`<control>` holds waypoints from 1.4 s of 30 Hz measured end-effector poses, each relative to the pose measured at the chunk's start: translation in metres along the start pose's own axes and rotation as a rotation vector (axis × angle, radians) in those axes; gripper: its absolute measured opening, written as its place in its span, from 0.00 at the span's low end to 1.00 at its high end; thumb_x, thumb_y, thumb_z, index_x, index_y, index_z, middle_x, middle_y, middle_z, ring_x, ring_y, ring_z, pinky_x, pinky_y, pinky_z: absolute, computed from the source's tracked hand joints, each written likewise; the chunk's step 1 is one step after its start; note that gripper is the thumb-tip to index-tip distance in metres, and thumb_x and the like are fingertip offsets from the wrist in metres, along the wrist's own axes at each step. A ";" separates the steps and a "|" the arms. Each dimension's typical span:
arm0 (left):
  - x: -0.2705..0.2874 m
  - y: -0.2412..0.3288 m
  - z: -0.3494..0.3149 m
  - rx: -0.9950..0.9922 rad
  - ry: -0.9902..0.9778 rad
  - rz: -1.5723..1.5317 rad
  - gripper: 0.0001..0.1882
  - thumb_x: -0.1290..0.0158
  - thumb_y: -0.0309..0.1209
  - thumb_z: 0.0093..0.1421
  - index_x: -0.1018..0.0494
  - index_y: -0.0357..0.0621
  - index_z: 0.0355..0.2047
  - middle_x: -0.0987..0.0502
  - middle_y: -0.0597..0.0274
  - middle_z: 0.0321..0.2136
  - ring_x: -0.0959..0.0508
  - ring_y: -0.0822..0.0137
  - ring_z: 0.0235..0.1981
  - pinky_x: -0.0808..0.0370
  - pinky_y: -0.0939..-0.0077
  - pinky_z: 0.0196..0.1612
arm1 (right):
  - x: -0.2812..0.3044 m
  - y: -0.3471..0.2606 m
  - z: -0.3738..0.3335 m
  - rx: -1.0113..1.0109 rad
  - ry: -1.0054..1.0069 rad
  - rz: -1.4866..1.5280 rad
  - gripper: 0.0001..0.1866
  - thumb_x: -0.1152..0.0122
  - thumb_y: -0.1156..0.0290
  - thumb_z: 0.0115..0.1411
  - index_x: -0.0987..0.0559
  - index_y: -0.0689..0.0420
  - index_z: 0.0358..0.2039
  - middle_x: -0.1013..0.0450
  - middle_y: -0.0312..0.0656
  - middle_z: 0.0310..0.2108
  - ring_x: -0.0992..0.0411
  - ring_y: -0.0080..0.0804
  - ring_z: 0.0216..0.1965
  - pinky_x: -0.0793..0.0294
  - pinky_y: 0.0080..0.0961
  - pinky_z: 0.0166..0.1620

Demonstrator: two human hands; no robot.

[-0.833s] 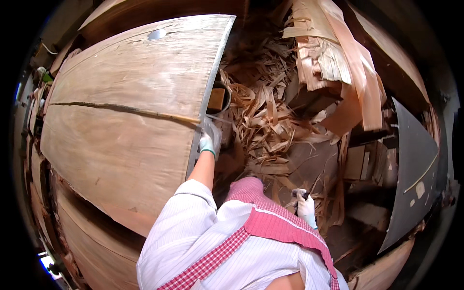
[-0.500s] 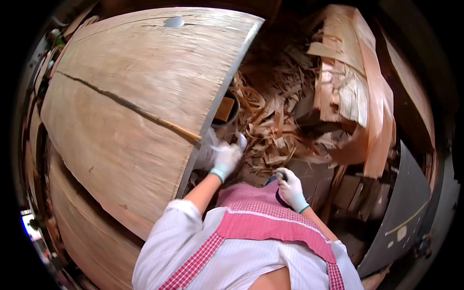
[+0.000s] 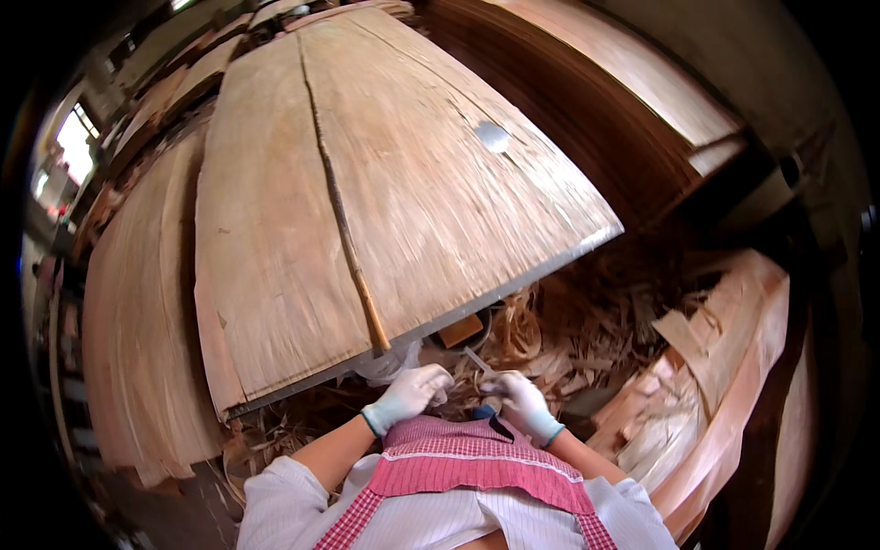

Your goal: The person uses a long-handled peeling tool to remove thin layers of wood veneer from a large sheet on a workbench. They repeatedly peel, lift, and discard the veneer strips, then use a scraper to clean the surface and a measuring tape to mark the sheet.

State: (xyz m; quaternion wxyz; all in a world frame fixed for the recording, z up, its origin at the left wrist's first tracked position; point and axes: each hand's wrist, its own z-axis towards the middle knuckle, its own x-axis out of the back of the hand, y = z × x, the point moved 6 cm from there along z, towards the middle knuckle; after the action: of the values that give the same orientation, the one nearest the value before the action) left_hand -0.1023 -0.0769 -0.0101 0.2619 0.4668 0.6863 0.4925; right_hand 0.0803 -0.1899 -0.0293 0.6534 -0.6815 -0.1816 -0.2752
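Note:
My left hand [image 3: 412, 394], in a white glove with a green cuff, is closed just in front of the large wood veneer sheet [image 3: 275, 211]. Its fingers curl inward, and what they hold, if anything, is hidden. My right hand [image 3: 520, 403], gloved the same way, is closed around a tool with a thin, flat, pale blade [image 3: 478, 360] that points up and left. The grip is mostly covered by the fingers. A clear plastic bag [image 3: 390, 365] hangs below the sheet's edge, beside my left hand. A long thin stick [image 3: 369, 312] lies along the sheet.
A grey metal edge [image 3: 458, 313] runs along the sheet's near side. Below it sits a brownish-yellow block [image 3: 460, 331] in a round container. Wood shavings [image 3: 587, 339] cover the floor. A veneer bundle [image 3: 706, 385] lies at right, and more veneer [image 3: 137, 321] stands at left.
The view has turned, so the sheet now lies ahead of me. My left hand has drawn back from the bag, closer to my right hand, which now shows the pale blade.

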 end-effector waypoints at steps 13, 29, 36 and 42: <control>-0.057 -0.023 0.110 0.150 0.521 -0.374 0.06 0.52 0.26 0.63 0.30 0.35 0.36 0.24 0.61 0.29 0.24 0.74 0.26 0.24 0.79 0.31 | 0.089 0.093 0.029 -0.207 -0.304 -0.019 0.12 0.40 0.70 0.56 0.26 0.55 0.41 0.23 0.48 0.33 0.24 0.46 0.37 0.26 0.33 0.40; 0.015 -0.232 0.206 0.654 1.004 -0.188 0.09 0.44 0.32 0.57 0.25 0.38 0.29 0.23 0.58 0.22 0.26 0.65 0.21 0.30 0.68 0.27 | 0.015 0.194 0.123 -0.523 0.143 0.610 0.09 0.40 0.67 0.61 0.20 0.57 0.39 0.28 0.31 0.29 0.30 0.22 0.31 0.30 0.17 0.35; 0.013 -0.195 0.199 0.546 1.032 0.150 0.10 0.44 0.32 0.57 0.25 0.36 0.32 0.22 0.57 0.25 0.24 0.64 0.26 0.27 0.69 0.33 | -0.095 0.164 0.155 -0.176 0.087 0.316 0.06 0.42 0.73 0.57 0.24 0.62 0.32 0.30 0.45 0.21 0.30 0.35 0.24 0.31 0.31 0.30; 0.002 -0.153 0.001 0.275 1.242 -0.129 0.08 0.44 0.29 0.57 0.25 0.35 0.32 0.21 0.58 0.27 0.23 0.67 0.30 0.26 0.72 0.35 | -0.111 0.171 0.157 -0.101 -0.106 0.226 0.13 0.41 0.74 0.54 0.22 0.61 0.41 0.26 0.54 0.39 0.27 0.49 0.38 0.29 0.33 0.45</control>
State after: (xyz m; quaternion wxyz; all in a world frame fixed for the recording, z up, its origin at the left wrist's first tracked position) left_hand -0.1611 -0.0864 -0.1505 -0.2178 0.0814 0.7939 0.5618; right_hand 0.1191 -0.0355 -0.2314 0.6346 -0.7431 -0.1240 -0.1724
